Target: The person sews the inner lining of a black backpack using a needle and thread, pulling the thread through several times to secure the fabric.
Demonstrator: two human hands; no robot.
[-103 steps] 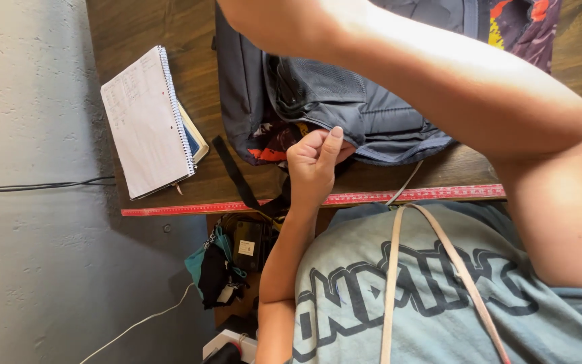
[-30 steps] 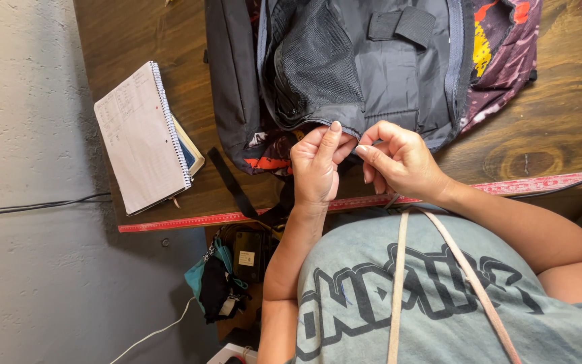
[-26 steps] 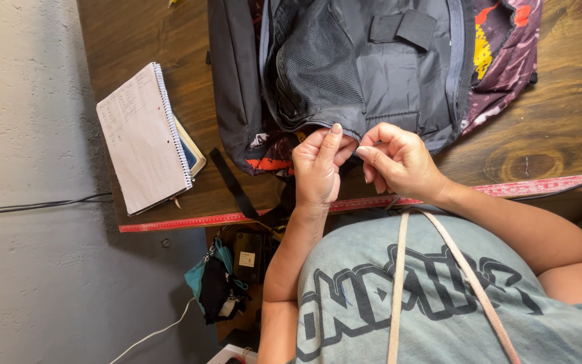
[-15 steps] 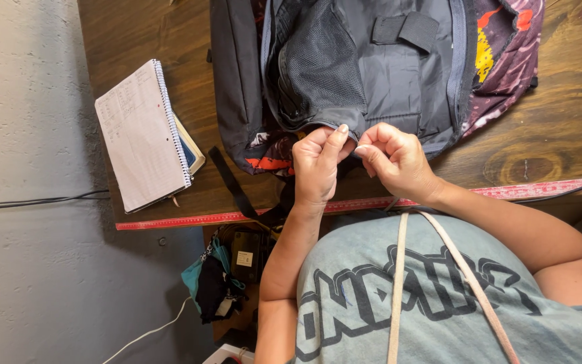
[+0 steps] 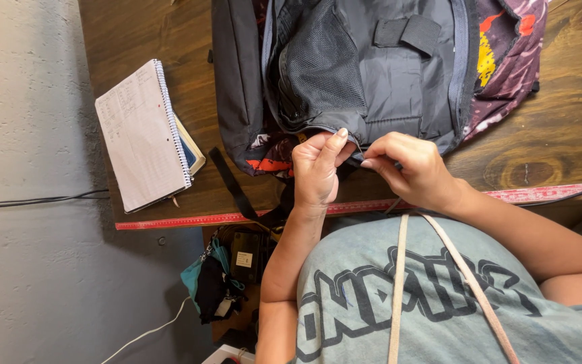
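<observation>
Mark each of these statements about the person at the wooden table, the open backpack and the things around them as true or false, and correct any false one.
1. Both hands are at the near edge of the backpack. True: the left hand and the right hand pinch its grey lining there.
2. The backpack is zipped shut. False: it lies open, its grey inside and a mesh pocket showing.
3. A spiral notebook lies on the table to the left of the backpack in the picture. True.
4. The notebook lies on top of the backpack. False: it lies apart from it, on the wood.
5. A red measuring strip runs along the table's near edge. True.
</observation>
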